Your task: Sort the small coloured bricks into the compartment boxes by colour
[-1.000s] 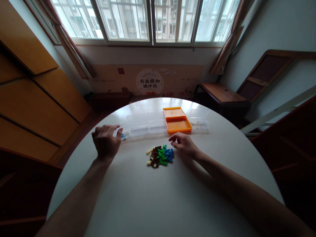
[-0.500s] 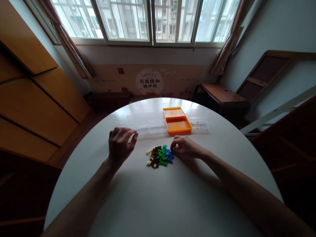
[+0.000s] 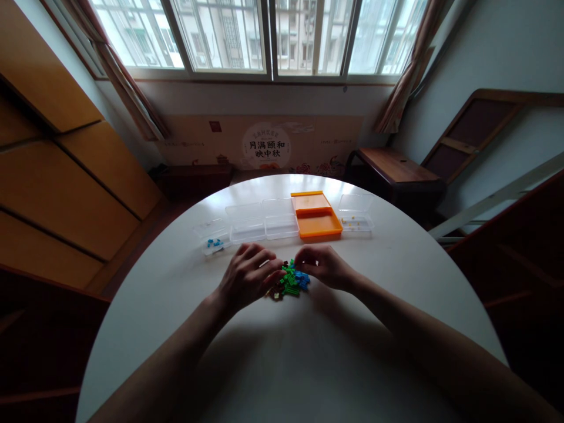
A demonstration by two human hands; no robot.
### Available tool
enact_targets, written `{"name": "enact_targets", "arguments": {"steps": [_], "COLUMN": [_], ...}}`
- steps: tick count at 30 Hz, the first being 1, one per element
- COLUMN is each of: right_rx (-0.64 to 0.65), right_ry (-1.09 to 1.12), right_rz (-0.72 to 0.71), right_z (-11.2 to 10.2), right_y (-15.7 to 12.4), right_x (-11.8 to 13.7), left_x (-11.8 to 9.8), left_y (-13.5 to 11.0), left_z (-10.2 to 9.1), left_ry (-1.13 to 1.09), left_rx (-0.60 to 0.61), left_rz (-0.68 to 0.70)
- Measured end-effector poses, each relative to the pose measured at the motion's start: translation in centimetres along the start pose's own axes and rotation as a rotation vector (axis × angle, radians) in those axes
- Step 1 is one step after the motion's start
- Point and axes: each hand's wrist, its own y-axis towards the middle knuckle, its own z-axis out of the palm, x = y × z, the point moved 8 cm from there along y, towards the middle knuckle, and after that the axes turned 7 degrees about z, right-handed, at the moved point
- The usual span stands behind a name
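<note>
A small pile of toy building bricks (image 3: 291, 281) in green, blue, brown and cream lies on the white table. My left hand (image 3: 249, 273) reaches over the pile's left side, fingers bent and thumb close to the index finger; it covers most of the cream and brown bricks. At the pile's far right edge, my right hand (image 3: 324, 265) has its fingers curled in a pinch by the green and blue bricks. Whatever either hand has between its fingertips is too small or hidden to make out.
Behind the pile stand an open orange case (image 3: 319, 226), a clear box with blue bricks (image 3: 215, 242), open clear boxes (image 3: 282, 226) and a clear box with yellow bits (image 3: 356, 224). The round table (image 3: 282, 364) curves away toward a window wall.
My left hand has moved right and toward me, from beside the clear boxes to over the pile, uncovering the box with blue bricks. My right hand has shifted slightly left.
</note>
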Motion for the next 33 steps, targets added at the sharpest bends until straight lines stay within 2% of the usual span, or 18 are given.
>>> {"name": "enact_targets", "arguments": {"steps": [5,14,17,19,21,23,26,29,33], "right_rx": [-0.080,-0.084,-0.091,-0.109,-0.128,-0.154,-0.202,-0.244,-0.290], "right_ry": [-0.001,-0.085,-0.093,-0.100,-0.108,-0.124,-0.157,-0.181,-0.213], "right_rz": [-0.099,-0.146,-0.129,-0.105,-0.085,-0.071,-0.046,-0.018,0.034], "right_z": [0.1,0.6,0.5,0.2,-0.3,-0.8,-1.7,-2.6,-3.4], "right_y": [-0.6,-0.9,-0.8,-0.8,-0.8,-0.7,-0.7,-0.7,-0.6], "right_x": [1.8,2.5,2.2,1.7,1.1,0.5,-0.3,-1.0,-1.9], "left_x": [-0.2,-0.8,-0.2,1.1,3.0,5.4,8.5,9.9,10.3], "left_y": [0.1,0.4,0.2,-0.5,-1.7,-3.3,-6.0,-7.4,-7.9], "left_z": [0.2,0.2,0.1,-0.2,-0.8,-2.1,-3.5,-4.2,-4.5], "left_ry": [-0.039,-0.060,-0.030,0.029,0.138,0.286,0.428,0.452,0.442], "left_rx": [0.028,0.037,0.045,0.029,-0.025,-0.147,-0.258,-0.324,-0.382], "left_rz": [-0.001,0.023,0.020,-0.005,-0.078,-0.215,-0.456,-0.570,-0.630]}}
